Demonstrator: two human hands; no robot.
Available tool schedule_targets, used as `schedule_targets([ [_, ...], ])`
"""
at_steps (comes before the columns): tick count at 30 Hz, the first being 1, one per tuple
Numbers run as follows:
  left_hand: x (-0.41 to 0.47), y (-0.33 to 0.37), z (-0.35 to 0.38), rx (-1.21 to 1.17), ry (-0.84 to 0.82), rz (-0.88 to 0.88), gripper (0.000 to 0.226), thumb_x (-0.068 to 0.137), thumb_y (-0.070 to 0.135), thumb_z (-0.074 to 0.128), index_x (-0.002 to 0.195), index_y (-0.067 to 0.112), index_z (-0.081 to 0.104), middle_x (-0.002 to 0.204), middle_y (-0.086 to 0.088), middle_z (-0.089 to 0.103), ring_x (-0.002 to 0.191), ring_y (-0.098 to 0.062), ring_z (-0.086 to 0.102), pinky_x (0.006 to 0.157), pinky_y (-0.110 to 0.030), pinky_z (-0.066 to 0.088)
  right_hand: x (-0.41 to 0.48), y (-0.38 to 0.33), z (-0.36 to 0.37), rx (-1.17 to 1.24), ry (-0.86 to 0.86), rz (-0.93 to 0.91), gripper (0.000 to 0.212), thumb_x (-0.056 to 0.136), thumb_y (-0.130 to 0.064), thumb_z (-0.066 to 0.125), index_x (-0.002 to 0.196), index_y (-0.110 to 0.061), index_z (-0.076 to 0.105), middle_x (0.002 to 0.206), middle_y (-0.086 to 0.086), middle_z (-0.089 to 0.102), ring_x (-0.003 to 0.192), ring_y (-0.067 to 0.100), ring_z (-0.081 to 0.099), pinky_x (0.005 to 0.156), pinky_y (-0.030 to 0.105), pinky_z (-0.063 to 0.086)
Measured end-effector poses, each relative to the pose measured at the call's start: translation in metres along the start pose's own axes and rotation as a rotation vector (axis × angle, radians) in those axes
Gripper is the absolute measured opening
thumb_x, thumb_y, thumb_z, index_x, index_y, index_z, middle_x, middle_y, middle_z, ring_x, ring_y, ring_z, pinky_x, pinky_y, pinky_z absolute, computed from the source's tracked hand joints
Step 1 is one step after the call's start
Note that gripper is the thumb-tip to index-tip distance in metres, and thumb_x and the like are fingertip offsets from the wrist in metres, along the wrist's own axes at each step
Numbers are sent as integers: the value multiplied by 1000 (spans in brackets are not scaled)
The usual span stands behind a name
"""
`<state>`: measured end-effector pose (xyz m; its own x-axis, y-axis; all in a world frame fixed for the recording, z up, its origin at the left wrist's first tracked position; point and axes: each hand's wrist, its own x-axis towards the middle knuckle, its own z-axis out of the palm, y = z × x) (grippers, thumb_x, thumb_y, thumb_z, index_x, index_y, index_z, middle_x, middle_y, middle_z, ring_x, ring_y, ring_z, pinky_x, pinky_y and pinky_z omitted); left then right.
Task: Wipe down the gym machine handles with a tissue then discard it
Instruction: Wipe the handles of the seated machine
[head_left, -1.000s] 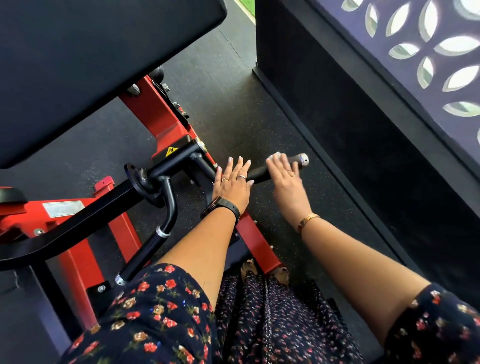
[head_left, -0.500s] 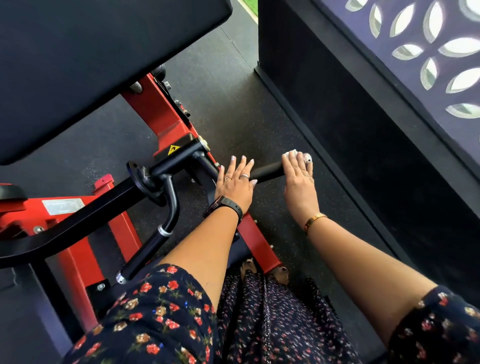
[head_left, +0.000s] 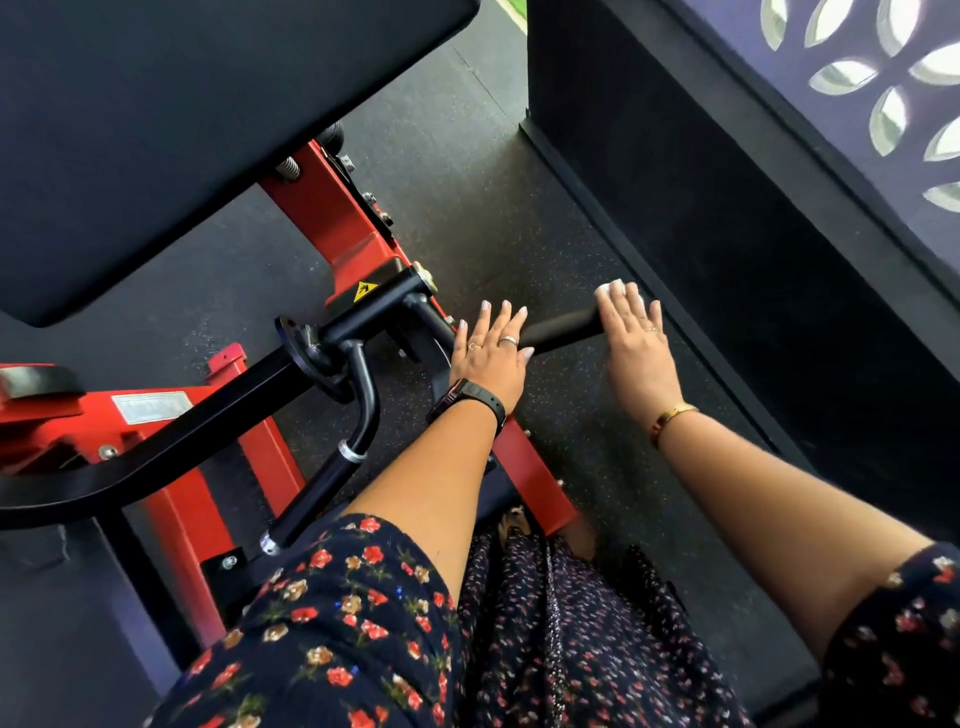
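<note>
A black foam handle (head_left: 558, 328) sticks out to the right from the red gym machine (head_left: 332, 218). My left hand (head_left: 488, 358) rests flat on the handle's inner part, with its fingers straight and spread. My right hand (head_left: 636, 348) lies over the handle's outer end and presses a white tissue (head_left: 613, 287) onto it. A bit of the tissue shows at the fingertips. The right thumb and the handle's end cap are hidden under the hand.
A second black handle (head_left: 322, 483) angles down to the left of my left arm. A large black pad (head_left: 182, 130) overhangs the machine at top left. A black wall panel (head_left: 727, 234) runs close along the right. Speckled rubber floor (head_left: 467, 171) lies between them.
My right hand has slid outward along the handle with the tissue and now covers the end cap. My left hand has stayed on the inner part.
</note>
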<state>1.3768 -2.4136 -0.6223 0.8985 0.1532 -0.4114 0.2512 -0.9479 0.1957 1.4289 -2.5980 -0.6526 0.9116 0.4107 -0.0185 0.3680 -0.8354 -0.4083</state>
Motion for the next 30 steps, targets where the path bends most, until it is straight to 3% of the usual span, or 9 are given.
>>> schedule_targets([
  [3, -1, 0, 0, -1, 6, -6, 55, 105, 37, 30, 155, 30, 8, 163, 9, 2, 149, -14, -11, 117, -37, -10, 4, -13, 4, 16, 16, 17, 72, 83, 19, 43, 149, -2, 24, 156, 18, 23, 147, 32, 11, 118, 40, -3],
  [5, -1, 1, 0, 12, 9, -15, 55, 105, 37, 30, 155, 30, 8, 163, 9, 2, 149, -14, -11, 118, -38, -10, -3, -26, 8, 43, -37, -85, 74, 81, 20, 46, 149, -3, 26, 156, 16, 23, 146, 31, 12, 118, 42, 2],
  [9, 0, 1, 0, 21, 5, -13, 55, 105, 35, 30, 155, 30, 7, 163, 8, 1, 149, -14, -11, 118, -39, -10, -21, -24, 7, 63, -94, -256, 78, 84, 16, 48, 152, -11, 19, 157, 2, 6, 145, 17, 3, 118, 39, 4],
  [15, 2, -4, 5, 36, -13, 10, 55, 105, 41, 26, 154, 33, 4, 163, 10, -2, 149, -13, -12, 117, -36, -12, -6, 18, -7, 10, -43, 5, 80, 81, 22, 42, 152, -7, 20, 158, 12, 17, 147, 26, 9, 119, 42, 1],
  [22, 3, -6, 8, 33, -11, 8, 55, 105, 41, 26, 154, 33, 5, 163, 10, -1, 149, -13, -12, 117, -36, -12, -1, 13, -5, 34, -20, 47, 79, 83, 24, 39, 152, -7, 16, 159, 13, 11, 147, 27, 3, 118, 39, -2],
  [26, 3, -4, 7, 25, -7, -1, 54, 105, 40, 27, 154, 33, 6, 163, 10, -1, 149, -13, -11, 117, -36, -13, -27, 18, 3, 56, -11, 33, 86, 80, 25, 44, 153, -8, 12, 157, 6, 1, 145, 21, -1, 119, 39, 1],
  [30, 3, -4, 7, 25, -1, 2, 54, 105, 40, 27, 154, 32, 7, 163, 9, 1, 149, -14, -10, 117, -37, -11, 1, 23, -10, 35, -41, -4, 72, 84, 22, 41, 149, -5, 28, 157, 12, 21, 147, 27, 12, 120, 40, 4],
])
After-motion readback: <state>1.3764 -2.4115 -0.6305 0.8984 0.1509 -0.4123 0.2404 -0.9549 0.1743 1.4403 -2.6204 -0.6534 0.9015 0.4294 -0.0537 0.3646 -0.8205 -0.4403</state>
